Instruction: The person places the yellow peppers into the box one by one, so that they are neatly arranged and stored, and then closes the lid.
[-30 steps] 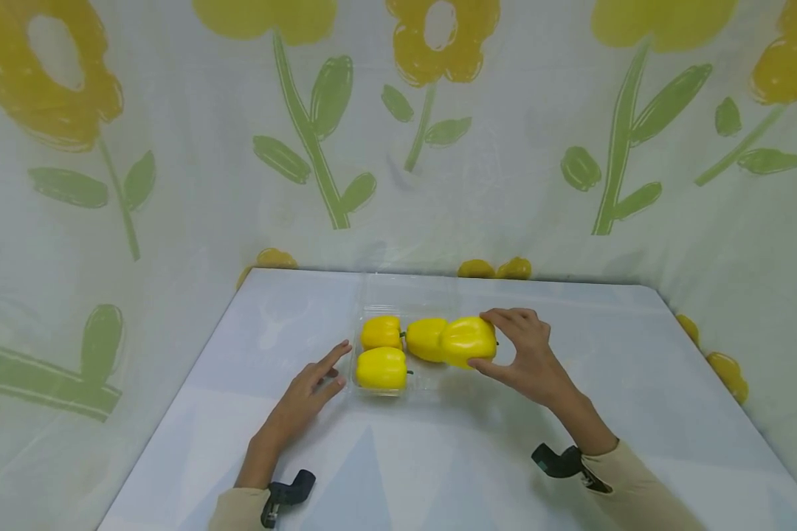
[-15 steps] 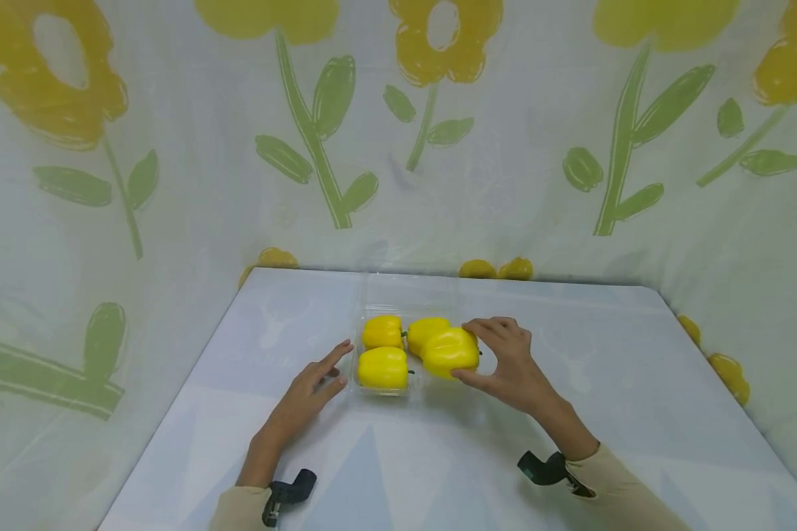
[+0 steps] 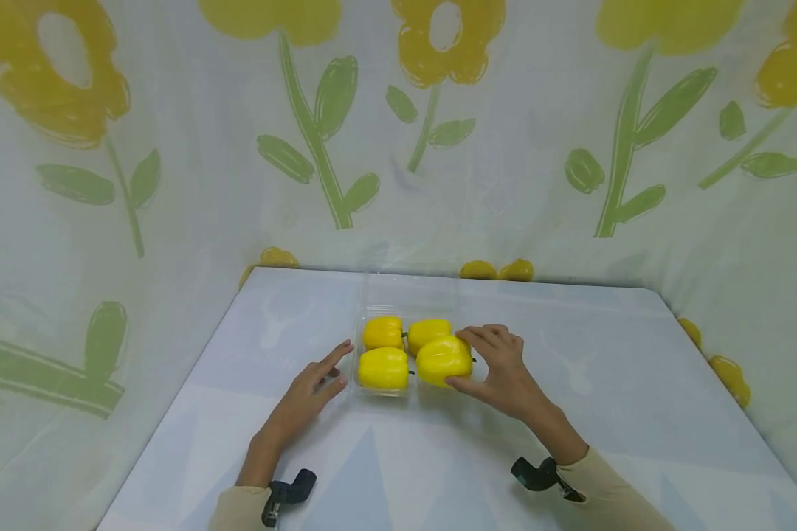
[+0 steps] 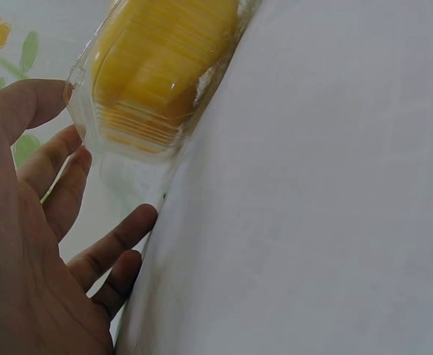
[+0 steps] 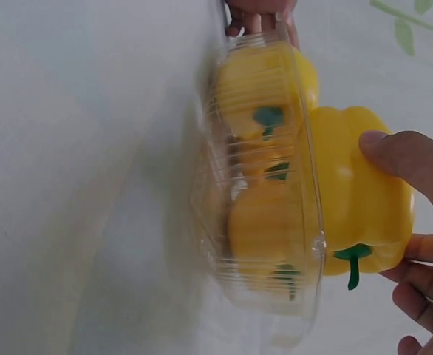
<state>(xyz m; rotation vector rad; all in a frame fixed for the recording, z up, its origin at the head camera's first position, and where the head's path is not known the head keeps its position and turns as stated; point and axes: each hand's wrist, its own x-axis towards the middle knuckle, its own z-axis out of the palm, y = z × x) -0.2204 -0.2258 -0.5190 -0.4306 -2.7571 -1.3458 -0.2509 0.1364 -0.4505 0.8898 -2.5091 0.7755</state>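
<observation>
Pepper over near-right corner of clear box, beside three other peppers, right hand clamped on its stem end, likely to leave its underside free; left hand, fingers apart, at box's left edge, perhaps steadying it.

The pepper I pinch in my right hand looks like smooth, glossy plastic, its green stem, at six o'clock on it in the right-wrist view, like plastic too, and the peppers from nine to twelve o'clock of it shine alike inside a box of thin, clear, shiny plastic, ribbed along its walls. The table under them is smooth with a soft sheen; the curtain at twelve o'clock is matt, lightly creased cloth. My sleeves at seven and five o'clock are matt cloth too, and the wrist cameras beside them look like dull black plastic.
</observation>
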